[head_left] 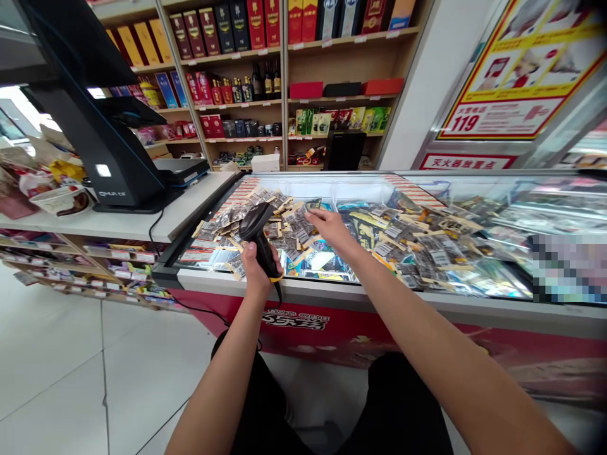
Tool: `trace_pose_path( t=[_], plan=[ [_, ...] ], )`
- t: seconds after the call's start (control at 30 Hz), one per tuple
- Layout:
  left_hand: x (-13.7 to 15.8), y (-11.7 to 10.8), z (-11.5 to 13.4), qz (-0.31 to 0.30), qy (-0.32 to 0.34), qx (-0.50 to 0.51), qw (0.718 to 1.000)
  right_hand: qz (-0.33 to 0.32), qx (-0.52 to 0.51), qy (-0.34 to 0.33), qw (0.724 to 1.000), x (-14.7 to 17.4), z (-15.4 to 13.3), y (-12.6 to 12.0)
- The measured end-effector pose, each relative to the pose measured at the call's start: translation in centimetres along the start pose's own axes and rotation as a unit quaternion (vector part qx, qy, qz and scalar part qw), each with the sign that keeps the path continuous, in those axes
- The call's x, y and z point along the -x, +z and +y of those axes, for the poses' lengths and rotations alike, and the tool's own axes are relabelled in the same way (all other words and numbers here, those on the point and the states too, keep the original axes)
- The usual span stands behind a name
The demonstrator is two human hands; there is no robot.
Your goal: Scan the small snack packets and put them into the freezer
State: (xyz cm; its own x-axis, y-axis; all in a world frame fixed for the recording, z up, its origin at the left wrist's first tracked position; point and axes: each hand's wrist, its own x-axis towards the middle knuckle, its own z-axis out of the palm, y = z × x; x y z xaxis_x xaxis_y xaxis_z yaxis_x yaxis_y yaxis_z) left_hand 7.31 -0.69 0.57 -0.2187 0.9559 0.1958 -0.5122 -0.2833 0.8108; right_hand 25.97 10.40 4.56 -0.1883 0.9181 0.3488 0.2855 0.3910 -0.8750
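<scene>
My left hand is wrapped round the grip of a black barcode scanner with a yellow trim at its base. The scanner's head tilts up over the left part of the freezer's glass top. The fingers of my right hand pinch the edge of a small clear packet with a dark content and a pale label. Packets of the same kind lie in a loose pile to the left of the scanner, and a wider heap spreads to the right, many with tan strips and barcode labels.
A counter with a black checkout terminal adjoins the freezer at the left. The scanner's cable hangs along the freezer's red front. Behind stand shelves of boxes and bottles. A fire-notice poster is at the right.
</scene>
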Motion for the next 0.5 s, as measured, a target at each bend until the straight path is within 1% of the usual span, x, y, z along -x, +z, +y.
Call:
trace_pose_path(
  t=[0.07, 0.1, 0.13, 0.17, 0.2, 0.27, 0.33, 0.37, 0.43, 0.5],
  plan=[
    [0.1, 0.2, 0.0, 0.03, 0.037, 0.001, 0.999, -0.084, 0.07, -0.068, 0.992, -1.6, -1.3, 1.4],
    [0.1, 0.3, 0.0, 0.043, 0.053, 0.001, 0.998, -0.124, 0.111, -0.102, 0.981, -2.5, -1.8, 2.0],
    [0.1, 0.4, 0.0, 0.043, 0.051, -0.002, 0.998, -0.157, 0.152, -0.132, 0.967, -3.3, -2.2, 2.7],
    [0.1, 0.5, 0.0, 0.043, 0.047, -0.006, 0.998, -0.174, 0.195, -0.154, 0.953, -4.0, -2.5, 3.3],
    [0.2, 0.6, 0.0, 0.044, 0.043, -0.01, 0.998, -0.175, 0.239, -0.166, 0.941, -4.6, -2.6, 3.9],
    [0.1, 0.7, 0.1, 0.046, 0.038, -0.019, 0.998, -0.144, 0.326, -0.176, 0.918, -5.2, -2.6, 4.8],
    [0.1, 0.8, 0.1, 0.049, 0.039, -0.021, 0.998, -0.105, 0.389, -0.184, 0.897, -5.0, -2.2, 5.2],
    [0.1, 0.7, 0.2, 0.048, 0.04, -0.02, 0.998, -0.089, 0.405, -0.191, 0.89, -4.7, -1.9, 5.2],
    [0.1, 0.6, 0.2, 0.036, 0.041, -0.02, 0.998, -0.056, 0.407, -0.204, 0.888, -3.6, -1.3, 4.6],
    [0.1, 0.6, 0.3, 0.015, 0.038, -0.029, 0.999, -0.023, 0.404, -0.198, 0.893, -2.4, -0.5, 2.9]
  ],
)
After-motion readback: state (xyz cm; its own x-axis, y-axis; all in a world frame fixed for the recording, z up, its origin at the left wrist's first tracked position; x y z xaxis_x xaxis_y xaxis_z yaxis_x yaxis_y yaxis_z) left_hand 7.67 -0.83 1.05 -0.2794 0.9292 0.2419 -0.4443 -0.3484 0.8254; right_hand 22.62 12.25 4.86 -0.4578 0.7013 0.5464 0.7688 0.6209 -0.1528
